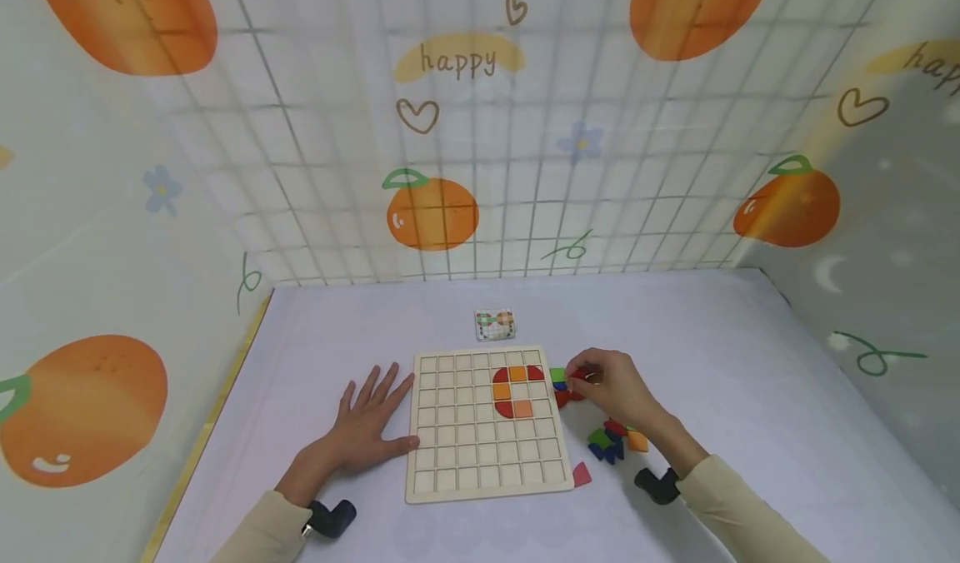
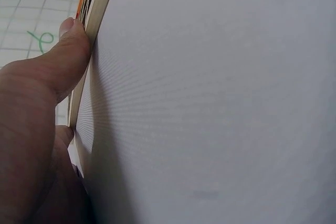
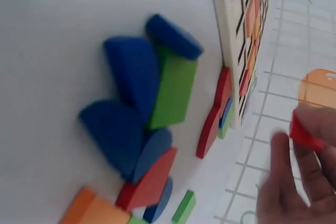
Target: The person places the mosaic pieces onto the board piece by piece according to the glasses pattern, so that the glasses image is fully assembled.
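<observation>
My right hand (image 1: 618, 388) is raised just past the right edge of a wooden grid board (image 1: 446, 435). In the right wrist view it pinches a small red piece (image 3: 305, 134) between thumb and fingers. My left hand (image 1: 366, 430) lies with fingers spread, its thumb and fingertips at the board's left edge. Set in the upper right cells are red rounded-corner pieces (image 1: 504, 409), orange squares (image 1: 517, 373) and a salmon square (image 1: 522, 409), forming an open ring. Beneath the right hand, loose red pieces (image 3: 210, 129) and a green piece (image 1: 557, 374) lie against the board.
A pile of blue (image 3: 131, 66), green (image 3: 173, 90), red (image 3: 149, 182) and orange pieces (image 1: 637, 440) lies right of the board. One pinkish-red piece (image 1: 582, 475) sits by its lower right corner. Behind the board is a small pattern card (image 1: 495, 325). A printed curtain (image 1: 337, 130) surrounds the table.
</observation>
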`<state>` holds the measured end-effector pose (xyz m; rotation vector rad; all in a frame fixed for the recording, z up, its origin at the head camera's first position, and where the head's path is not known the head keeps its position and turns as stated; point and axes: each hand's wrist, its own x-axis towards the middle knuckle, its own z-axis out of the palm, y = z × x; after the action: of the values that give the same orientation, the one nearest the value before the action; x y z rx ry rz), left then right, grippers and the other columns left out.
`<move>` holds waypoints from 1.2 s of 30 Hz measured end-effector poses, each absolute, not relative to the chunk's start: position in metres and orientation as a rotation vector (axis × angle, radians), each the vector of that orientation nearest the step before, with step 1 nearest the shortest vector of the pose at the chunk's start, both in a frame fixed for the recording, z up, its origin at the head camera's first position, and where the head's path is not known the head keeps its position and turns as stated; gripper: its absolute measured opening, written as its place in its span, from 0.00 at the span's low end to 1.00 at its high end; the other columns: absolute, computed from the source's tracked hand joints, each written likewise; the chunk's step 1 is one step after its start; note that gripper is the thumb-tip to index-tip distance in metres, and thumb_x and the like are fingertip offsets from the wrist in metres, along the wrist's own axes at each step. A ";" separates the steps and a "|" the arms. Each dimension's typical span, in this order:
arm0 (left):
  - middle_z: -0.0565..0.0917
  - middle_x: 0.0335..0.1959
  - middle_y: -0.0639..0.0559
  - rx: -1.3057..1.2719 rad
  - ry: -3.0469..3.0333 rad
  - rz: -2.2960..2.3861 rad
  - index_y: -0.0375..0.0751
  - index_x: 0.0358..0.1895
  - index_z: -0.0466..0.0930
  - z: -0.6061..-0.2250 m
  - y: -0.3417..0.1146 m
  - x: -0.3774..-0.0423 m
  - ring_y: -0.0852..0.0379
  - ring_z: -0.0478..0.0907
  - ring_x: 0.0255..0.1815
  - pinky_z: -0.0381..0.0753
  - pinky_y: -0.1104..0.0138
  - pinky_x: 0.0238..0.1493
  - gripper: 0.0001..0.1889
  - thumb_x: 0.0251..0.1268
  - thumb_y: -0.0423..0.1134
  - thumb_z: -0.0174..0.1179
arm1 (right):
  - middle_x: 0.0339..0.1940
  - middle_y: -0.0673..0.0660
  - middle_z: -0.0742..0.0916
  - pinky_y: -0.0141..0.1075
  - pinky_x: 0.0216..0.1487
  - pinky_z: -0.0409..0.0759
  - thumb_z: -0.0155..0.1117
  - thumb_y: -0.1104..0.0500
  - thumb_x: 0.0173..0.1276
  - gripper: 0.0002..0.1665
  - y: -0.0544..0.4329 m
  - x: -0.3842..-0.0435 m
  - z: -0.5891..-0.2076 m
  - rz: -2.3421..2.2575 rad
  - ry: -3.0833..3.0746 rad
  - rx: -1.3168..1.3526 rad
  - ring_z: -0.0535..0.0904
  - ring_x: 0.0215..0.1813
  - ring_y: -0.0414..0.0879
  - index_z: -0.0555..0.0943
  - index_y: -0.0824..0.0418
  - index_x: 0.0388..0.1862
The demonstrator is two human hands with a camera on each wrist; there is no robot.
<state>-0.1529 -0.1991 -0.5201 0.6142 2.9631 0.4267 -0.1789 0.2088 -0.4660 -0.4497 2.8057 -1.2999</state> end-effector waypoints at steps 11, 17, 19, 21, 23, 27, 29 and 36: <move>0.47 0.79 0.41 0.620 2.948 0.443 0.47 0.79 0.51 -0.517 -0.198 -0.153 0.36 0.37 0.78 0.34 0.35 0.69 0.52 0.58 0.73 0.55 | 0.42 0.53 0.86 0.42 0.40 0.85 0.69 0.63 0.66 0.15 0.200 -0.182 -0.468 -1.528 2.570 -0.273 0.82 0.40 0.49 0.84 0.63 0.52; 0.48 0.79 0.40 0.619 2.953 0.458 0.47 0.79 0.52 -0.516 -0.198 -0.153 0.36 0.38 0.78 0.35 0.35 0.69 0.52 0.57 0.72 0.57 | 0.38 0.53 0.88 0.43 0.38 0.85 0.70 0.63 0.66 0.10 0.196 -0.184 -0.473 -1.557 2.520 -0.273 0.83 0.38 0.54 0.86 0.61 0.46; 0.48 0.79 0.40 0.621 2.959 0.452 0.47 0.79 0.52 -0.516 -0.198 -0.152 0.36 0.38 0.78 0.35 0.35 0.69 0.52 0.57 0.72 0.57 | 0.36 0.54 0.87 0.43 0.36 0.85 0.70 0.63 0.65 0.12 0.195 -0.185 -0.475 -1.590 2.524 -0.275 0.83 0.36 0.55 0.85 0.62 0.47; 0.48 0.79 0.40 0.622 2.965 0.446 0.47 0.79 0.52 -0.516 -0.199 -0.152 0.36 0.38 0.78 0.35 0.35 0.69 0.52 0.57 0.72 0.57 | 0.37 0.54 0.87 0.43 0.37 0.86 0.70 0.65 0.64 0.14 0.195 -0.185 -0.476 -1.629 2.515 -0.272 0.84 0.36 0.54 0.84 0.64 0.50; 0.48 0.79 0.41 0.620 2.965 0.440 0.47 0.79 0.52 -0.516 -0.198 -0.152 0.36 0.38 0.78 0.35 0.35 0.69 0.52 0.57 0.72 0.57 | 0.39 0.55 0.87 0.41 0.38 0.86 0.70 0.65 0.65 0.16 0.196 -0.185 -0.476 -1.647 2.502 -0.272 0.84 0.37 0.53 0.83 0.64 0.51; 0.47 0.79 0.41 0.615 2.965 0.430 0.47 0.79 0.52 -0.516 -0.198 -0.153 0.37 0.37 0.78 0.35 0.35 0.69 0.52 0.57 0.73 0.56 | 0.37 0.55 0.88 0.38 0.40 0.85 0.69 0.63 0.66 0.11 0.196 -0.184 -0.477 -1.618 2.464 -0.251 0.85 0.38 0.52 0.85 0.65 0.47; 0.47 0.79 0.41 0.619 2.963 0.439 0.47 0.79 0.52 -0.516 -0.198 -0.153 0.36 0.37 0.78 0.35 0.35 0.69 0.52 0.57 0.72 0.56 | 0.34 0.55 0.88 0.38 0.39 0.85 0.70 0.63 0.65 0.08 0.195 -0.182 -0.478 -1.584 2.458 -0.241 0.85 0.36 0.52 0.85 0.65 0.42; 0.48 0.79 0.40 0.625 2.951 0.463 0.46 0.79 0.52 -0.516 -0.199 -0.152 0.36 0.37 0.78 0.35 0.35 0.69 0.52 0.57 0.72 0.57 | 0.23 0.46 0.85 0.34 0.26 0.78 0.75 0.61 0.59 0.04 0.186 -0.179 -0.488 -1.246 2.665 -0.356 0.77 0.26 0.43 0.86 0.58 0.28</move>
<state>-0.1524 -0.1986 -0.5156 0.6251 2.9505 0.4630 -0.1791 0.1864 -0.4884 -0.3562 2.6655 -1.2464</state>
